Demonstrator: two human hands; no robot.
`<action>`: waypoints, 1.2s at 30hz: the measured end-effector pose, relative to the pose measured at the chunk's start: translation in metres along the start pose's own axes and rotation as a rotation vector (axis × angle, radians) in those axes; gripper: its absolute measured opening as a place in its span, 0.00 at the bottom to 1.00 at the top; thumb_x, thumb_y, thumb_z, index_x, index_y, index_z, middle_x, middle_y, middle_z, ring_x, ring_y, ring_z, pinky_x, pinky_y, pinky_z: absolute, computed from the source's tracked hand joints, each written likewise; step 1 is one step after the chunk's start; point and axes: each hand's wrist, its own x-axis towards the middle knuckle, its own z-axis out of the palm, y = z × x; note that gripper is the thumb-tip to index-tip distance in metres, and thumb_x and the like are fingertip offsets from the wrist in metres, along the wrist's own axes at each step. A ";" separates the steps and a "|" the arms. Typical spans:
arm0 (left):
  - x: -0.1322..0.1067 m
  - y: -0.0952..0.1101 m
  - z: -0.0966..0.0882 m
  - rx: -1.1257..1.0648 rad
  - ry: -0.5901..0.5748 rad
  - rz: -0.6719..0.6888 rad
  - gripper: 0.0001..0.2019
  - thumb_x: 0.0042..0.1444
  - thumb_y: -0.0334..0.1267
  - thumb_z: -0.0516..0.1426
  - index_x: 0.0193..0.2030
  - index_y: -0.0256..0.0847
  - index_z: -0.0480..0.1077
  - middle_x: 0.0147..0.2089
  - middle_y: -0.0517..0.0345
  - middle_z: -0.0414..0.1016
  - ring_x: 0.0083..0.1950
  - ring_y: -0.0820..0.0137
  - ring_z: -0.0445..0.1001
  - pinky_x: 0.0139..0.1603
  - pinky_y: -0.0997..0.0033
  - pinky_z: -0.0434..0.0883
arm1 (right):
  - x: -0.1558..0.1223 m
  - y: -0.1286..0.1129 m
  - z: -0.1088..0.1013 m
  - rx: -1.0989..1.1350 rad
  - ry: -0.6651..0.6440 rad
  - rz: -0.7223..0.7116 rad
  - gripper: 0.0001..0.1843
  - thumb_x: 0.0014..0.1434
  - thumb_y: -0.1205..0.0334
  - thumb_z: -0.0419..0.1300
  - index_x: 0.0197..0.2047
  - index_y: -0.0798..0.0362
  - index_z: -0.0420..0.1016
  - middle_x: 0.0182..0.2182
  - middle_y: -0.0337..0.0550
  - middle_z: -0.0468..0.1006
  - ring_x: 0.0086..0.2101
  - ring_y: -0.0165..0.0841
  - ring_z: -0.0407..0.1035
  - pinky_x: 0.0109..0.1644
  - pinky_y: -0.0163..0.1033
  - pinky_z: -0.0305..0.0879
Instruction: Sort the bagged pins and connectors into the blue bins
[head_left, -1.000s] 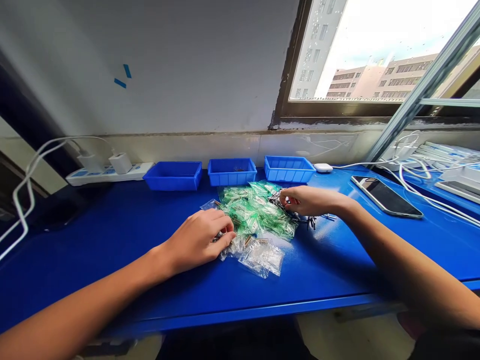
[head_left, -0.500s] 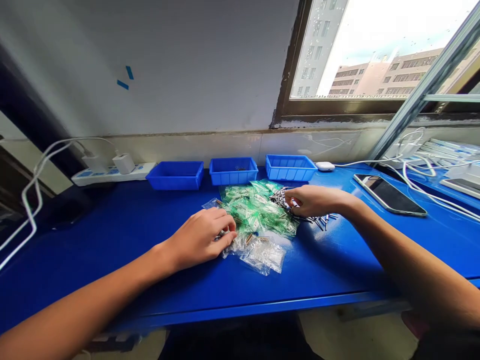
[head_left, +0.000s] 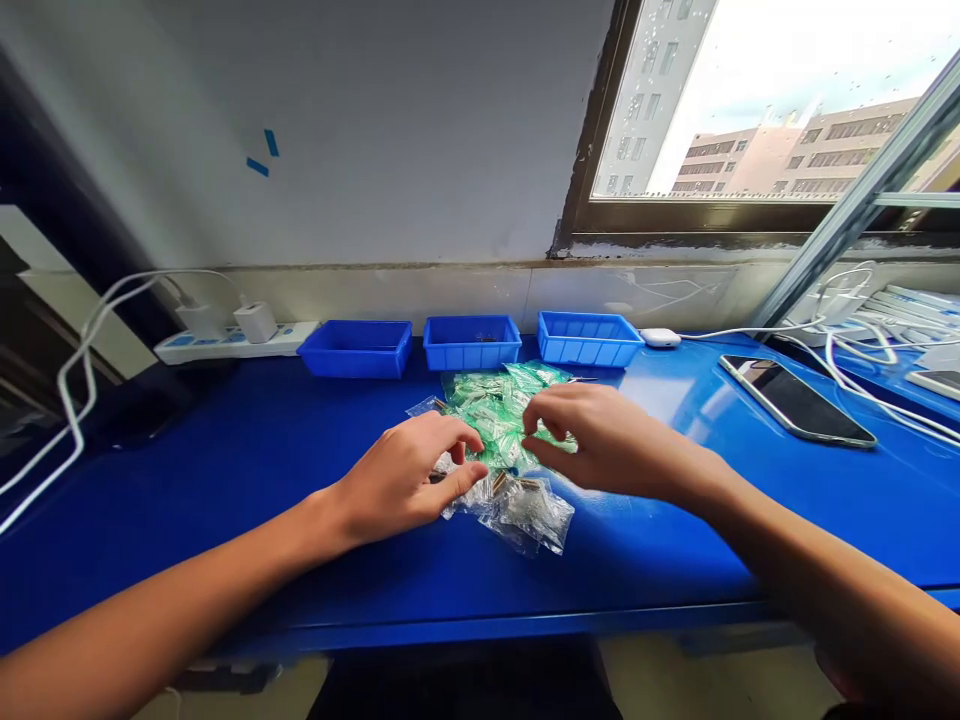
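My left hand [head_left: 409,470] rests at the left side of a heap of small packets, its thumb and forefinger apart and nothing visible between them. My right hand [head_left: 607,435] hovers over the heap's right side with thumb and forefinger tips close together. Whatever may be pinched there is too small to make out. Green-tinted plastic packets [head_left: 484,400] form the back of the heap. Clear plastic packets [head_left: 536,510] with brass-coloured pieces lie in front. Most of the loose dark metal screw-like pieces are hidden behind my right hand.
Along the wall stand three blue bins, left [head_left: 355,350], middle [head_left: 472,345] and right [head_left: 589,340]. A power strip [head_left: 289,340] with white chargers is at back left. A phone [head_left: 799,400], a white case [head_left: 660,338] and white cables [head_left: 832,370] lie on the right.
My right hand has moved left and nearer to me, from the loose metal pieces to above the packets. My left thumb and forefinger have parted. The view has shifted slightly.
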 end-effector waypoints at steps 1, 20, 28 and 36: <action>0.000 0.002 0.000 -0.010 0.008 0.011 0.09 0.59 0.42 0.52 0.39 0.39 0.68 0.34 0.58 0.73 0.35 0.70 0.70 0.30 0.74 0.64 | 0.000 -0.007 0.007 0.017 0.004 -0.052 0.03 0.56 0.65 0.55 0.32 0.54 0.69 0.26 0.40 0.72 0.27 0.29 0.63 0.32 0.35 0.54; -0.003 0.000 0.008 -0.085 -0.008 -0.070 0.14 0.59 0.40 0.53 0.51 0.41 0.62 0.37 0.58 0.71 0.33 0.73 0.69 0.27 0.76 0.69 | 0.005 -0.009 0.037 0.111 0.088 -0.029 0.08 0.59 0.71 0.44 0.37 0.55 0.63 0.28 0.44 0.72 0.26 0.30 0.63 0.29 0.35 0.54; -0.003 0.005 0.007 -0.255 -0.007 -0.109 0.14 0.60 0.43 0.52 0.51 0.42 0.62 0.40 0.56 0.71 0.39 0.69 0.70 0.24 0.78 0.67 | -0.003 -0.027 0.024 0.331 0.358 -0.296 0.06 0.61 0.72 0.45 0.39 0.51 0.55 0.35 0.46 0.70 0.35 0.32 0.66 0.37 0.39 0.66; -0.003 0.013 0.003 -0.364 -0.141 0.017 0.09 0.61 0.39 0.50 0.35 0.39 0.68 0.36 0.57 0.71 0.39 0.70 0.68 0.42 0.70 0.67 | -0.003 -0.034 0.029 0.304 0.447 -0.447 0.10 0.56 0.74 0.51 0.39 0.50 0.58 0.37 0.46 0.66 0.39 0.34 0.63 0.42 0.43 0.68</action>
